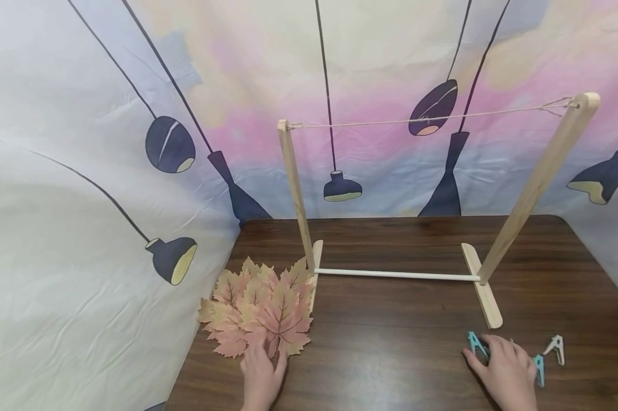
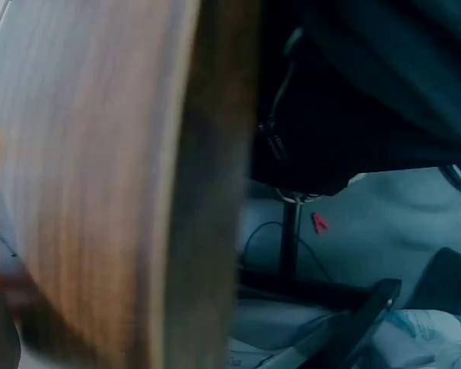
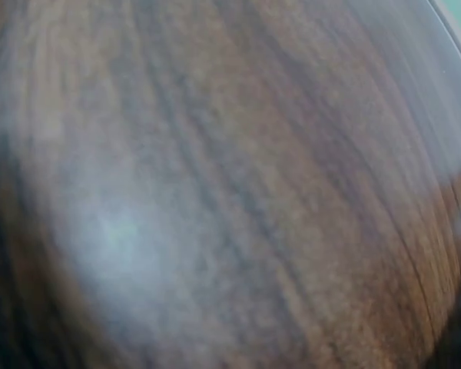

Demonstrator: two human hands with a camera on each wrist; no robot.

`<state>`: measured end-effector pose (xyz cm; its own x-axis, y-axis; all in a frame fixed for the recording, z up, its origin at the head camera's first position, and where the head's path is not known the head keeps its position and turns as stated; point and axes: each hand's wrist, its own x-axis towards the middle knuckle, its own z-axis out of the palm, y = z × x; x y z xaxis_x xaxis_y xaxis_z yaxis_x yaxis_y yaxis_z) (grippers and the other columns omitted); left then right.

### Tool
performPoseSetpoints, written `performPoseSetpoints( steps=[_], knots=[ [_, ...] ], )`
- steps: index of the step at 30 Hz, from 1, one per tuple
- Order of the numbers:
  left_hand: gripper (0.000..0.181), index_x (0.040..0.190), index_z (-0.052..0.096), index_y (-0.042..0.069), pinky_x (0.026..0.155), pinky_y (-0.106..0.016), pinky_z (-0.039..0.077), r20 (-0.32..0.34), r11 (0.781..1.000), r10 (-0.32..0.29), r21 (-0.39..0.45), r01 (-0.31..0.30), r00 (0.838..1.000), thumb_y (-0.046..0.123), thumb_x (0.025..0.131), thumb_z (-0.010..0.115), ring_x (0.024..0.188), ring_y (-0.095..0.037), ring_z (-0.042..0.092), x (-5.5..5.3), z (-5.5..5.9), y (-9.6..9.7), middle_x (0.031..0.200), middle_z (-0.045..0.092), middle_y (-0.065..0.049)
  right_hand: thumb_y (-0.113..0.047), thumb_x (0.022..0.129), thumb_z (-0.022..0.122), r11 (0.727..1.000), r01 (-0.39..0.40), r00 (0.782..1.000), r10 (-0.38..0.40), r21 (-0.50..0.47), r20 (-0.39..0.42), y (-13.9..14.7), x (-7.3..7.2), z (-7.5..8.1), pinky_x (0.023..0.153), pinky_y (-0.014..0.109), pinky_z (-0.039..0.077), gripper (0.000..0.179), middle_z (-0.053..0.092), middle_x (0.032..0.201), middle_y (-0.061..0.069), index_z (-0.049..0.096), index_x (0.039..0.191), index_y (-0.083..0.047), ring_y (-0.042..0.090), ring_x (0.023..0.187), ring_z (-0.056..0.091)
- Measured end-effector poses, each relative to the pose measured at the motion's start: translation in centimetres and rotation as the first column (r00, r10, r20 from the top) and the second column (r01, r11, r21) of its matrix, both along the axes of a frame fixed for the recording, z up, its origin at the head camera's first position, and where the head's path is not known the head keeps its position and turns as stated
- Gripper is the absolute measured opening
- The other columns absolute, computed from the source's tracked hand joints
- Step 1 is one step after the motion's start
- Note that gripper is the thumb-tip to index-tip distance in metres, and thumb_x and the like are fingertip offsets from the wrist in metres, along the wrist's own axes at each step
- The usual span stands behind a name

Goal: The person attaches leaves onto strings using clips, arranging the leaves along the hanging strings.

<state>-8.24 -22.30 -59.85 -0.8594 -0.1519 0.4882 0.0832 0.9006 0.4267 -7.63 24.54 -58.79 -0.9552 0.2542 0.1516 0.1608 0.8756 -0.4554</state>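
At the table's left, a pile of pinkish-tan artificial maple leaves (image 1: 268, 308) lies overlapping. My left hand (image 1: 263, 374) touches the near edge of the pile, thumb and forefinger apart on either side of a leaf's stem. On the right, my right hand (image 1: 509, 371) has thumb and forefinger around a blue clothespin (image 1: 474, 342); whether they pinch it cannot be made out. Beside that hand lie another blue clothespin (image 1: 539, 370) and a white clothespin (image 1: 557, 349). Only a dark edge of the left hand shows in its wrist view.
Behind the hands stands a wooden frame (image 1: 532, 200) with a string (image 1: 370, 122) across its top and a white rod (image 1: 396, 275) low down. Its left foot is partly under the leaves. A small red object (image 2: 320, 223) lies below the brown table (image 1: 381, 331). The right wrist view is blurred wood.
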Motion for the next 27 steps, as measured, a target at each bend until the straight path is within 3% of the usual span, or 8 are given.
performPoseSetpoints(
  steps=[3, 8, 13, 16, 23, 27],
  knots=[
    [0.056, 0.115, 0.048, -0.003, 0.070, -0.047, 0.032, -0.020, 1.000, 0.029, -0.009, -0.029, 0.999, 0.023, 0.072, 0.074, 0.088, -0.035, 0.046, 0.4, -0.5, 0.1, 0.096, 0.049, -0.017, -0.036, 0.080, 0.072, 1.000, 0.000, 1.000, 0.000, 0.006, -0.012, -0.1, 0.0, -0.1, 0.088, 0.068, 0.019, 0.049, 0.053, 0.110, 0.028, 0.059, 0.104, 0.004, 0.051, 0.105, 0.036],
    [0.043, 0.098, 0.051, 0.003, 0.066, -0.045, 0.034, -0.048, 0.995, 0.092, -0.026, -0.094, 0.995, 0.025, 0.069, 0.076, 0.077, -0.031, 0.048, 0.9, -0.9, 0.5, 0.086, 0.048, -0.010, -0.033, 0.078, 0.074, 1.000, 0.003, 0.999, -0.003, 0.017, -0.035, -0.2, 0.0, -0.3, 0.088, 0.068, 0.020, 0.045, 0.053, 0.111, 0.026, 0.060, 0.099, 0.005, 0.050, 0.105, 0.037],
    [0.036, 0.093, 0.053, 0.005, 0.067, -0.046, 0.033, -0.013, 0.989, 0.145, -0.040, -0.146, 0.989, 0.025, 0.071, 0.074, 0.078, -0.031, 0.048, 1.1, -1.0, 0.7, 0.084, 0.049, -0.009, -0.034, 0.078, 0.074, 1.000, 0.006, 0.999, -0.005, 0.025, -0.037, -0.3, 0.0, -0.3, 0.089, 0.068, 0.020, 0.046, 0.053, 0.111, 0.026, 0.061, 0.098, 0.005, 0.051, 0.105, 0.037],
    [0.032, 0.091, 0.056, 0.005, 0.067, -0.047, 0.033, 0.023, 0.986, 0.162, -0.044, -0.161, 0.987, 0.023, 0.071, 0.074, 0.080, -0.032, 0.048, 1.1, -0.8, 0.8, 0.086, 0.050, -0.010, -0.034, 0.079, 0.074, 1.000, 0.006, 0.999, -0.005, 0.028, -0.032, -0.3, 0.0, -0.3, 0.089, 0.068, 0.021, 0.046, 0.053, 0.111, 0.027, 0.061, 0.098, 0.006, 0.051, 0.105, 0.037],
    [0.022, 0.071, 0.054, 0.010, 0.062, -0.045, 0.033, 0.082, 0.982, 0.162, -0.106, -0.153, 0.983, 0.022, 0.073, 0.073, 0.072, -0.032, 0.049, 1.0, -0.6, 0.6, 0.075, 0.046, -0.007, -0.033, 0.079, 0.073, 1.000, 0.011, 1.000, -0.011, 0.011, -0.010, -0.3, -0.1, -0.5, 0.088, 0.067, 0.022, 0.046, 0.052, 0.113, 0.027, 0.060, 0.099, 0.006, 0.052, 0.105, 0.037],
    [0.019, 0.070, 0.055, 0.012, 0.063, -0.045, 0.033, 0.101, 0.984, 0.157, -0.101, -0.147, 0.982, 0.017, 0.074, 0.073, 0.071, -0.029, 0.048, 1.0, -0.5, 0.7, 0.074, 0.044, -0.004, -0.035, 0.081, 0.072, 1.000, 0.020, 1.000, -0.020, 0.003, 0.011, -0.4, -0.1, -0.4, 0.089, 0.068, 0.021, 0.046, 0.051, 0.114, 0.027, 0.060, 0.100, 0.006, 0.052, 0.106, 0.036]
  ],
)
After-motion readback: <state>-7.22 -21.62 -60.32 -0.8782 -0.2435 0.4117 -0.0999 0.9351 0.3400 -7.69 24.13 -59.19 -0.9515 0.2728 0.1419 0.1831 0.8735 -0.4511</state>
